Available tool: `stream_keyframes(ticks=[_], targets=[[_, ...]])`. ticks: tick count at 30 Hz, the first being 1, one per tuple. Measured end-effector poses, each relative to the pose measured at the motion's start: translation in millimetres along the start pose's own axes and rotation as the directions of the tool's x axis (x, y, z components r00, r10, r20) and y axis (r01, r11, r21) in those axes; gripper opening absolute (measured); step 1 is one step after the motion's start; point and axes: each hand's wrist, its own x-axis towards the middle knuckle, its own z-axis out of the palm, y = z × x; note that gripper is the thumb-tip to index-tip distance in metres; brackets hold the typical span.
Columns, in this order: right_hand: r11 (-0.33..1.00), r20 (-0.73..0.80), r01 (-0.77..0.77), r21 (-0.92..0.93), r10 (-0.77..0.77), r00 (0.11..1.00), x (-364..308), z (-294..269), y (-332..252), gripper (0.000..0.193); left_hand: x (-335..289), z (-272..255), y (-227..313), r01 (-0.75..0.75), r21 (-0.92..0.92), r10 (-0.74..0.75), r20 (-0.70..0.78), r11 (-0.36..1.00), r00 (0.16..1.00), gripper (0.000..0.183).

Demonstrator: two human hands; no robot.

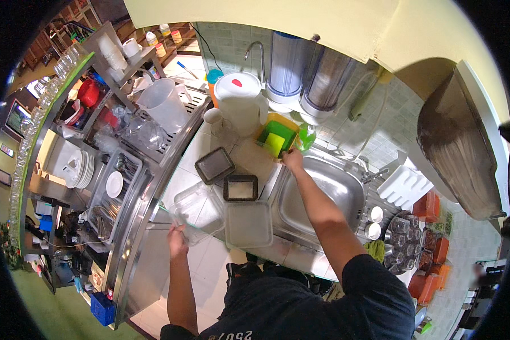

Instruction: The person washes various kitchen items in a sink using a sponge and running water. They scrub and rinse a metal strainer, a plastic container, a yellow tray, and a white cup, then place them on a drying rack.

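My left hand (177,238) grips the near edge of a clear plastic container (197,212) lying on the white tiled counter. My right hand (292,159) reaches far forward to the orange tray (264,129) that holds a yellow-green sponge (276,141), touching its near rim; whether it holds anything there I cannot tell. Between the hands lie a dark-rimmed square tin (241,187), a second dark tin (214,165) and a grey square lid (249,224).
A steel sink (345,187) lies right of my right arm, with a tap (256,50) and two water filter cylinders (285,62) behind. A white bucket (237,99) and clear jug (163,102) stand at the back. Dish rack with plates (84,169) on the left; jars (405,243) on the right.
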Motion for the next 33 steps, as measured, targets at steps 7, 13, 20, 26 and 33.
stream_keyframes(ticks=[7, 13, 20, 26, 33], targets=[[0.969, 0.023, 0.028, 0.246, -0.035, 0.999, -14, 16, 18, 0.022, 14, 29, -7, -0.268, 0.308, 0.271, 0.033, 0.913, 0.962, 0.064], [0.986, 0.019, 0.069, 0.153, -0.073, 0.997, -20, 29, 27, 0.021, 21, 32, -14, -0.400, 0.441, 0.452, -0.014, 0.803, 0.892, 0.069], [0.975, 0.088, -0.032, 0.220, 0.013, 0.996, -47, 13, 2, 0.025, -31, 52, 11, -0.558, 0.725, 0.750, 0.086, 0.404, 0.655, 0.065], [0.916, 0.105, -0.244, 0.319, 0.222, 0.969, -86, 3, -19, 0.022, -83, 109, 26, -0.776, 0.626, 0.760, 0.540, -0.077, 0.361, 0.058], [0.671, 0.102, -0.371, 0.642, 0.404, 0.909, -107, 10, -12, 0.012, -72, 221, -1, -0.930, 0.281, 0.359, 0.915, -0.236, 0.185, 0.060]])
